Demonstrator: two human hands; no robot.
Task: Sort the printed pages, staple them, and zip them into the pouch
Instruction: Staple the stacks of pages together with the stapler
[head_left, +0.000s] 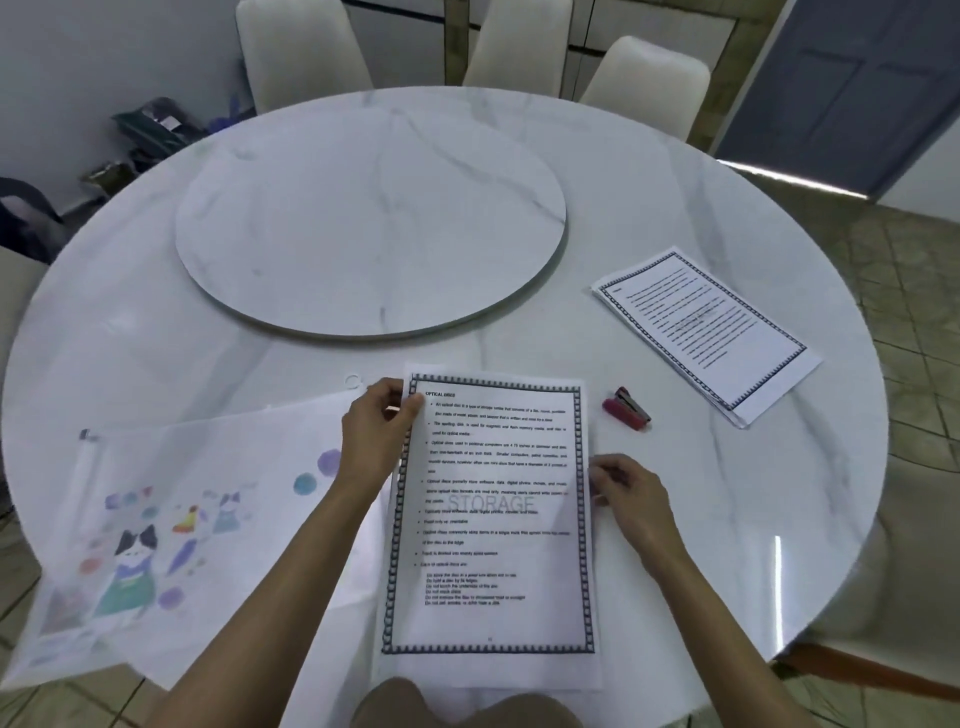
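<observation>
Sorting step in hand. Page set (493, 514), bordered print with "STORAGE" watermark, lies at near edge of surface (753, 493). Left hand (376, 436) fingers pinch its top-left corner; right hand (628, 499) fingers pinch its right edge. Pouch (171, 519), translucent with cartoon print, lies left. Next move likely squaring edges, then reaching for stapler (627, 408) just beyond. Second stack (706, 332) lies far right.

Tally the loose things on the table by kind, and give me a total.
Paper stacks: 2, one held by both hands and one at the far right
Stapler: 1, red
Pouch: 1, cartoon print
Total: 4
</observation>
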